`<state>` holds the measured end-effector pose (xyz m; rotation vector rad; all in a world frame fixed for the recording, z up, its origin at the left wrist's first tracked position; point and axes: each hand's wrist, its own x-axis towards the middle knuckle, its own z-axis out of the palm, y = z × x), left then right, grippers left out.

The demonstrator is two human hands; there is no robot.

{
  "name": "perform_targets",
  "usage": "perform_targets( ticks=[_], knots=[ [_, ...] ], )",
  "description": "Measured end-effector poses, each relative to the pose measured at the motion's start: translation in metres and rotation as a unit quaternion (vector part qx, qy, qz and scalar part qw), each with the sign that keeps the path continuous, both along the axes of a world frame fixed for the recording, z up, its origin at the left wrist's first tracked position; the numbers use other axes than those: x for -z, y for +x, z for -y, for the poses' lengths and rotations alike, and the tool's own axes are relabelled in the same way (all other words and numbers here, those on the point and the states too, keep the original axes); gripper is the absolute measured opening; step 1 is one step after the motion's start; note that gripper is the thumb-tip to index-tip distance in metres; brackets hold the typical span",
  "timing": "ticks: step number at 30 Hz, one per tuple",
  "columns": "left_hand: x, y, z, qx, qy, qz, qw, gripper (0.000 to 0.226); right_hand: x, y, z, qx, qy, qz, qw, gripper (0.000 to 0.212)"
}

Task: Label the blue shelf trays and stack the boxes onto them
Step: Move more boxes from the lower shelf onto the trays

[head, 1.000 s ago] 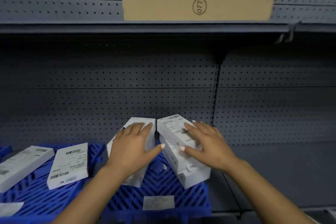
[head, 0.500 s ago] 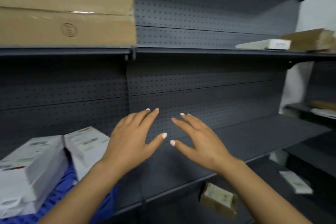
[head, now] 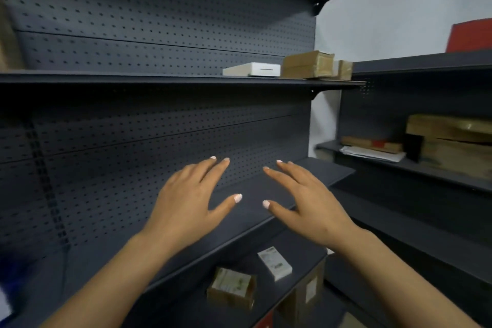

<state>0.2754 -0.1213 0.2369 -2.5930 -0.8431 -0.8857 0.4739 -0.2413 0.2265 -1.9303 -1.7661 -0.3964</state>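
Observation:
My left hand (head: 187, 202) and my right hand (head: 306, 205) hover side by side in the air over a bare dark grey shelf (head: 266, 194), fingers straight and spread, holding nothing. A sliver of the blue tray (head: 6, 266) shows at the far left edge, with a blurred white box corner (head: 4, 301) below it. On the shelf below lie a small brown box (head: 231, 287) and a small white box (head: 274, 266).
The upper shelf (head: 159, 78) carries a flat white box (head: 253, 69) and brown parcels (head: 308, 64). A second grey rack (head: 415, 168) on the right holds cardboard boxes (head: 452, 141) and papers. Perforated back panels (head: 133, 141) close the rear.
My hands let go of the white boxes on the blue tray and lifted off them. The view swung right, so tray and boxes slid out at the left.

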Motion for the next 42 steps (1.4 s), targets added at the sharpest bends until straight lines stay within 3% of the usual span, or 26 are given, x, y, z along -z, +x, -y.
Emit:
perform_targets(
  ticks=[8,18,26,33,37,42],
  knots=[
    [-0.025,0.076,-0.037,0.032,0.037,0.016,0.999,0.075,-0.021,0.071,-0.019,0.042,0.021,0.024,0.999,0.063],
    [-0.110,0.145,-0.108,0.021,0.130,0.050,0.990,0.077,-0.099,0.140,-0.114,0.026,0.087,0.056,0.994,0.066],
    [-0.162,0.195,-0.145,-0.059,0.159,0.032,0.985,0.077,-0.154,0.194,-0.182,-0.012,0.125,0.050,0.991,0.072],
    [-0.184,0.235,-0.165,-0.166,0.086,0.062,0.980,0.076,-0.179,0.233,-0.230,-0.100,0.108,-0.017,0.989,0.079],
    [-0.179,0.245,-0.170,-0.227,0.095,0.080,0.966,0.071,-0.178,0.240,-0.249,-0.152,0.085,-0.055,0.983,0.075],
    [-0.169,0.252,-0.162,-0.249,0.119,0.103,0.956,0.060,-0.163,0.236,-0.253,-0.197,0.146,-0.081,0.966,0.061]
  ],
)
